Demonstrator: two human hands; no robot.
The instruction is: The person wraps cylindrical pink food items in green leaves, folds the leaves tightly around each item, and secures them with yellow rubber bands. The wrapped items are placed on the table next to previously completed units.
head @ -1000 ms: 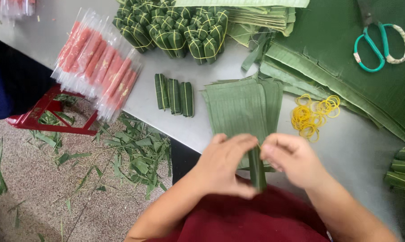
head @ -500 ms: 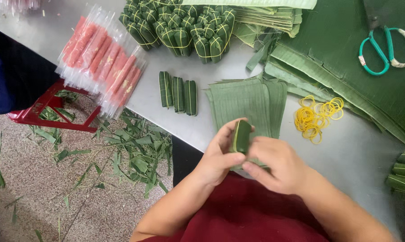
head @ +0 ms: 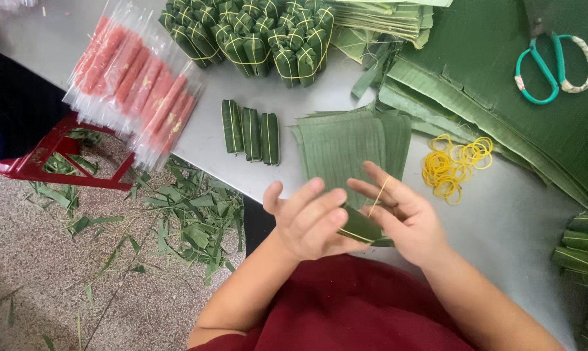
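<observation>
My left hand (head: 310, 218) and my right hand (head: 401, 214) hold a small leaf-wrapped roll (head: 362, 227) between them at the table's near edge. A yellow rubber band (head: 378, 195) stretches from my right fingers around the roll. Just beyond my hands lies a stack of cut green leaf squares (head: 349, 146). Three finished wrapped rolls (head: 250, 133) lie side by side to the left of the stack. A loose pile of yellow rubber bands (head: 453, 162) sits to the right.
Clear packets of pink sausage sticks (head: 134, 81) lie at the table's left edge. Bundles of tied rolls (head: 261, 36) stand at the back. Large banana leaves (head: 502, 84) and green-handled scissors (head: 554, 65) are at the right. A red stool (head: 60, 162) and leaf scraps (head: 190, 214) are on the floor.
My hands turned the wrapped roll from upright to lying across my palms, and a rubber band is now stretched over it from my right fingers.
</observation>
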